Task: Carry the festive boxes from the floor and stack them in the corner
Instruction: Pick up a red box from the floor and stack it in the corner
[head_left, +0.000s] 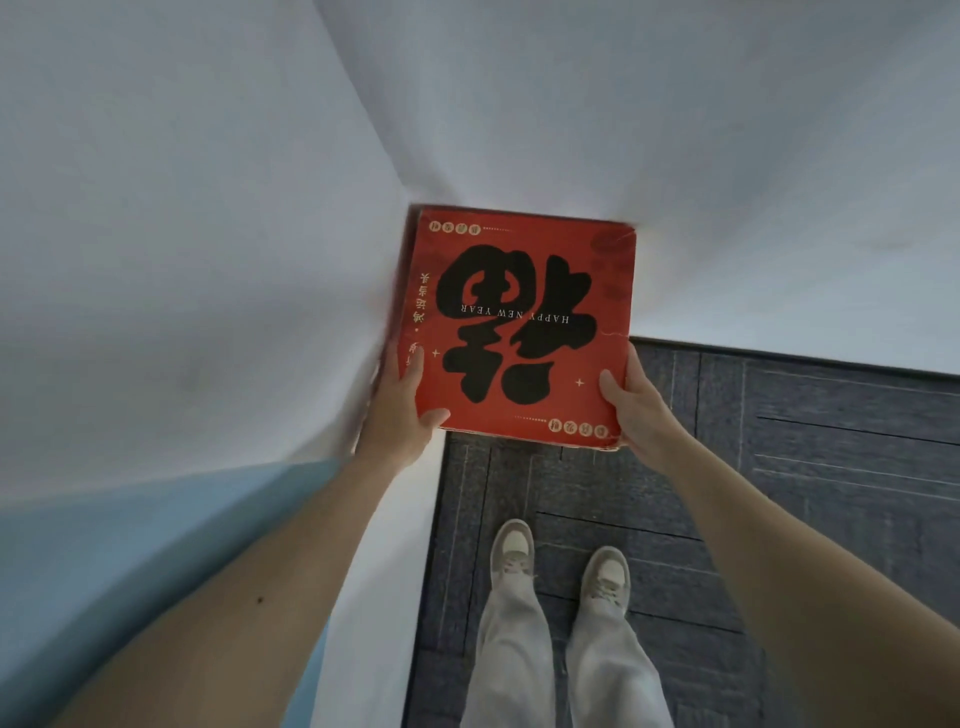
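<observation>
A red festive box (524, 327) with a large black character and the words HAPPY NEW YEAR fills the corner where two white walls meet. I see only its top face; whatever lies beneath it is hidden. My left hand (400, 410) grips its near left edge, thumb on top. My right hand (636, 405) grips its near right edge, thumb on the lid too.
White walls (208, 234) close in on the left and behind the box. Dark grey carpet tiles (805, 467) cover the floor to the right. My two feet in pale shoes (561, 566) stand just in front of the corner. A blue wall band (130, 571) runs at lower left.
</observation>
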